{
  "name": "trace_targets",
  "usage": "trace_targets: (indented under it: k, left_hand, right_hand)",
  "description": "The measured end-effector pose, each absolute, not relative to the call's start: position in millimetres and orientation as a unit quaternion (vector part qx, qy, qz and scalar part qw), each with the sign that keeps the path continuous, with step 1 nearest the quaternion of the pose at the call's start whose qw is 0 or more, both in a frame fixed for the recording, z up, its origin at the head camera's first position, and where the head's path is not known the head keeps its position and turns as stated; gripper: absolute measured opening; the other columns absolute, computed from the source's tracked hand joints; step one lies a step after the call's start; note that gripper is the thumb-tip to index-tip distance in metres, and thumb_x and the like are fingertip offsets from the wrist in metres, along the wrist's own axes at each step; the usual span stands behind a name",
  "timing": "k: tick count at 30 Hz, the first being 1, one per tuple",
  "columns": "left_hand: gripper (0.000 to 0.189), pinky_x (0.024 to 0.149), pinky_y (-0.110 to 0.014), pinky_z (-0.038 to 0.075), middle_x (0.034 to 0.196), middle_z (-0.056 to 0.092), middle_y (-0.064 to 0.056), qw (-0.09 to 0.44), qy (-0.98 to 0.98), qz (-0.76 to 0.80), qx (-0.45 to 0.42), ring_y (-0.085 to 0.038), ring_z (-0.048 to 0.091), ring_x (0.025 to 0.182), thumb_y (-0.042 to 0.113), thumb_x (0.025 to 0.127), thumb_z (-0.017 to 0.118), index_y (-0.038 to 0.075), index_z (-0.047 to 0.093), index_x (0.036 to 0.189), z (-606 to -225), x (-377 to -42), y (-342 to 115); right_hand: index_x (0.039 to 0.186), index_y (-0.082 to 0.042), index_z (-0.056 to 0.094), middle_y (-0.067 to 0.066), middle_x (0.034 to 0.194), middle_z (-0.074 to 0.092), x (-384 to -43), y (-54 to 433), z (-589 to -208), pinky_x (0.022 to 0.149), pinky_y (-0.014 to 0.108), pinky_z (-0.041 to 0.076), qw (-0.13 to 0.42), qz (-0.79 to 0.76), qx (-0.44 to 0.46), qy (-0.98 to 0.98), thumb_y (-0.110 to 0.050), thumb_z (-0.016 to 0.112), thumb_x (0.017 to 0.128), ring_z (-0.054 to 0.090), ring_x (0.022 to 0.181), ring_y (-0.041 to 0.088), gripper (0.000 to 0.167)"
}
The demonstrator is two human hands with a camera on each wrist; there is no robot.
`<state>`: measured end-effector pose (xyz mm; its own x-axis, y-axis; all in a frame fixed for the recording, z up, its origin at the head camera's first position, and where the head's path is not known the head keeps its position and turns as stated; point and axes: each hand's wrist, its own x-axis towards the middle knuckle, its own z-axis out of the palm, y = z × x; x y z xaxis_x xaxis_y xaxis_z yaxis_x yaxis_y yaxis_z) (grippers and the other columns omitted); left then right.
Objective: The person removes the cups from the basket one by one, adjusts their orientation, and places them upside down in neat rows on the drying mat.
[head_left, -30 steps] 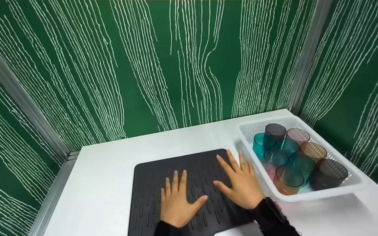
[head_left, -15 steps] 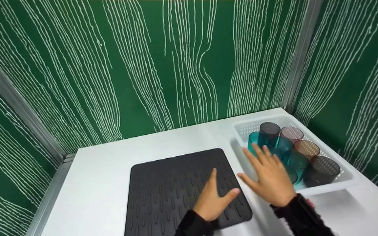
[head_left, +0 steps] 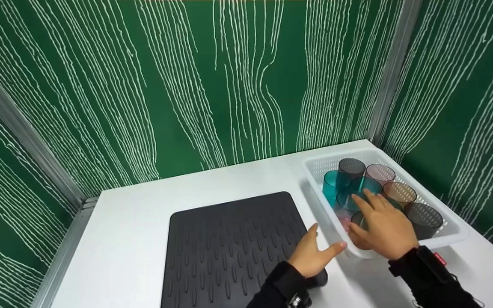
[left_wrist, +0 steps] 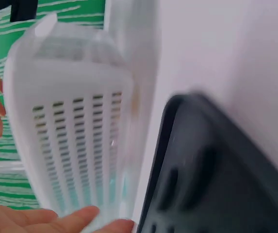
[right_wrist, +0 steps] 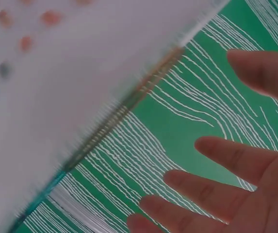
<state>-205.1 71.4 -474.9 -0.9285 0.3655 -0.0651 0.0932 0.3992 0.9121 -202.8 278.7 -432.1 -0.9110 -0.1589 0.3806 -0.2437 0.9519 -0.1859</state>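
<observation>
My right hand (head_left: 387, 229) hovers over the near part of a white perforated plastic basket (head_left: 360, 253), fingers spread above the tumblers. Below its thumb an orange-tinted tumbler (head_left: 360, 243) is partly covered by the hand. Around it stand a dark grey tumbler (head_left: 424, 219), an amber one (head_left: 399, 194), a pink one (head_left: 380, 172) and several teal ones (head_left: 330, 188). My left hand (head_left: 313, 257) is beside the basket's left wall, thumb and fingers apart with nothing between them. The right wrist view shows the right hand (right_wrist: 236, 189) with extended fingers and an unoccupied palm.
A black ridged mat (head_left: 229, 248) lies on the white table (head_left: 118, 239), left of the basket. Its right edge runs under the left hand in the head view. Green panels (head_left: 178, 85) with white lines enclose the table's back and sides.
Both hands have moved right from above the mat. The right hand now reaches over the basket's near tumblers, and the left has come next to the basket's side.
</observation>
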Motion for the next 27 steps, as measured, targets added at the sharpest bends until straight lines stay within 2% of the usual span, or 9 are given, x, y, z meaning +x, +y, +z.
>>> trace_targets:
  k: [1,4,8,14,19,21,24,27]
  left_hand:
    - [0.089,0.13,-0.053,0.048,0.17,0.053,-0.024,0.127,0.823,0.536,0.142,-0.04,0.055,0.158,0.047,0.105,0.074,-0.003,0.04,0.169,-478,-207,75]
    - [0.09,0.123,-0.047,0.054,0.163,0.061,-0.019,0.109,0.826,0.532,0.151,-0.034,0.062,0.151,0.059,0.104,0.072,0.002,0.045,0.168,-509,-222,91]
    - [0.091,0.116,-0.043,0.058,0.159,0.066,-0.011,0.093,0.832,0.523,0.157,-0.025,0.065,0.144,0.071,0.103,0.069,0.012,0.048,0.168,-562,-247,112]
    - [0.083,0.11,-0.038,0.06,0.16,0.066,-0.006,0.103,0.828,0.526,0.165,-0.022,0.067,0.143,0.063,0.104,0.071,0.017,0.046,0.168,-580,-256,122]
    - [0.074,0.113,-0.038,0.058,0.165,0.062,-0.009,0.109,0.807,0.551,0.18,-0.023,0.063,0.149,0.053,0.107,0.07,0.021,0.045,0.168,-576,-253,122]
    - [0.073,0.114,-0.033,0.057,0.166,0.062,-0.006,0.112,0.799,0.563,0.18,-0.018,0.061,0.15,0.052,0.106,0.072,0.023,0.046,0.167,-578,-254,123]
    - [0.073,0.115,-0.031,0.057,0.167,0.062,-0.006,0.11,0.781,0.584,0.194,-0.014,0.06,0.151,0.048,0.107,0.071,0.017,0.045,0.168,-577,-254,124]
    - [0.071,0.116,-0.037,0.058,0.166,0.063,-0.01,0.109,0.763,0.601,0.213,-0.016,0.062,0.149,0.04,0.109,0.07,0.009,0.044,0.167,-573,-252,123]
  right_hand:
    - [0.148,0.008,0.065,0.042,0.154,0.059,-203,280,-433,0.113,0.076,0.052,0.181,0.115,0.102,-0.971,-0.026,0.088,0.095,0.059,0.14,0.066,0.067]
    - [0.14,0.008,0.071,0.042,0.146,0.065,-202,282,-435,0.11,0.074,0.055,0.177,0.114,0.101,-0.972,-0.028,0.088,0.094,0.064,0.133,0.063,0.061]
    - [0.124,0.008,0.077,0.038,0.128,0.071,-199,281,-439,0.099,0.071,0.06,0.186,0.112,0.103,-0.971,-0.027,0.089,0.091,0.07,0.116,0.057,0.05]
    - [0.101,0.003,0.078,0.017,0.095,0.069,-198,280,-444,0.074,0.06,0.062,0.182,0.11,0.107,-0.971,-0.023,0.088,0.089,0.066,0.086,0.037,0.03]
    - [0.09,-0.008,0.075,0.005,0.082,0.07,-200,280,-444,0.067,0.055,0.06,0.144,0.124,0.112,-0.975,-0.02,0.085,0.093,0.068,0.075,0.029,0.015]
    - [0.084,-0.012,0.071,0.001,0.075,0.066,-201,281,-444,0.062,0.049,0.056,0.122,0.139,0.116,-0.976,-0.017,0.081,0.095,0.064,0.07,0.023,0.017]
    - [0.077,-0.016,0.065,-0.003,0.068,0.059,-206,284,-448,0.059,0.042,0.049,0.102,0.159,0.126,-0.974,-0.011,0.077,0.098,0.055,0.065,0.016,0.025]
    - [0.074,-0.018,0.062,-0.006,0.066,0.055,-214,291,-462,0.059,0.039,0.046,0.109,0.164,0.134,-0.971,-0.009,0.077,0.098,0.052,0.064,0.013,0.029]
